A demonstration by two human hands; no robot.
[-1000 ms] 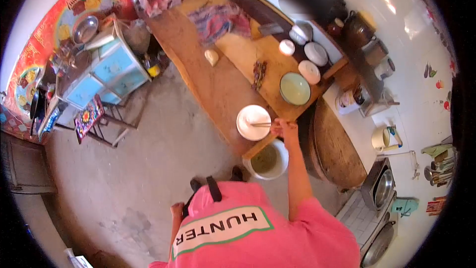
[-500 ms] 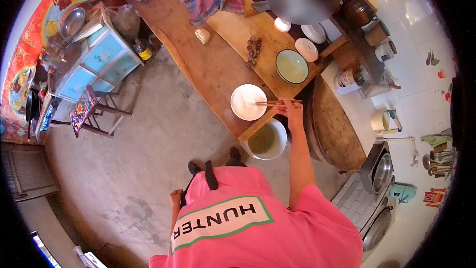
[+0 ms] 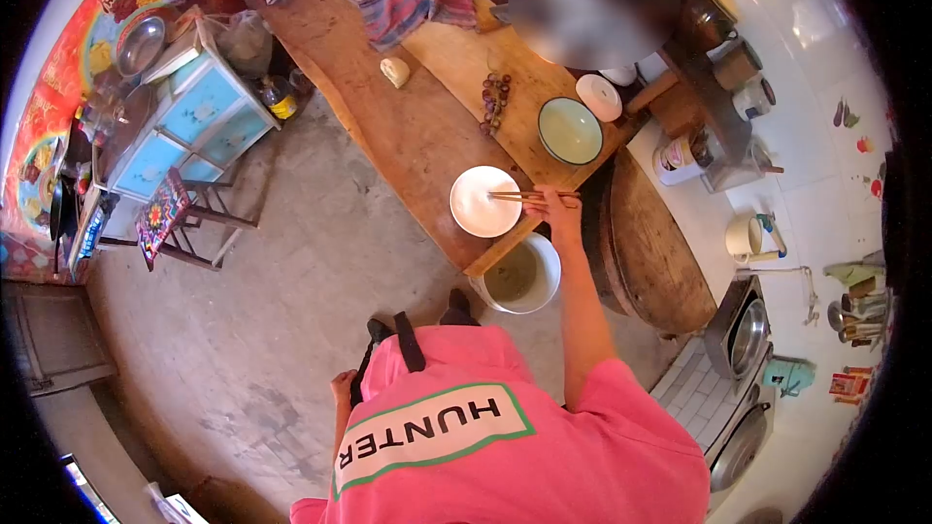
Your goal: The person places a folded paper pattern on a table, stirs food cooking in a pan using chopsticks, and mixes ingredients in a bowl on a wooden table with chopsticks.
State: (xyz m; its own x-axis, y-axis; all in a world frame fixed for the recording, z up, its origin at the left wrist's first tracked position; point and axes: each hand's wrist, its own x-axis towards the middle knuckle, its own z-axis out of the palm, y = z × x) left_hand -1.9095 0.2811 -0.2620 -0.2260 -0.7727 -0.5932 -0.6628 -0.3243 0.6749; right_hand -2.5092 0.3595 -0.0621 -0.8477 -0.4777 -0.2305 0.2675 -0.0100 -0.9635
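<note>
A white bowl (image 3: 476, 212) with pale, powdery-looking contents stands near the close corner of the wooden table (image 3: 388, 136). My right hand (image 3: 558, 210) grips a pair of chopsticks (image 3: 519, 196), whose tips are in the bowl. Low on the left, beside the pink shirt, hangs my left hand (image 3: 343, 386); it is small and its fingers are unclear. A green-white basin (image 3: 570, 131) sits beyond the right hand. Dark round items (image 3: 494, 102) in a cluster and a pale lump (image 3: 395, 72) rest further up the table.
Below the table corner stands a white bucket (image 3: 524, 281) holding murky liquid. A large round wooden lid (image 3: 660, 252) is at the right. Crumpled cloths (image 3: 413, 0) lie on the far table. A stool (image 3: 175, 218) and a blue cabinet (image 3: 199, 112) stand at the left.
The view has shifted, so the table appears higher in it. The chopsticks have moved within the bowl, still in my right hand. A blurred dark round shape at the top now covers more bowls.
</note>
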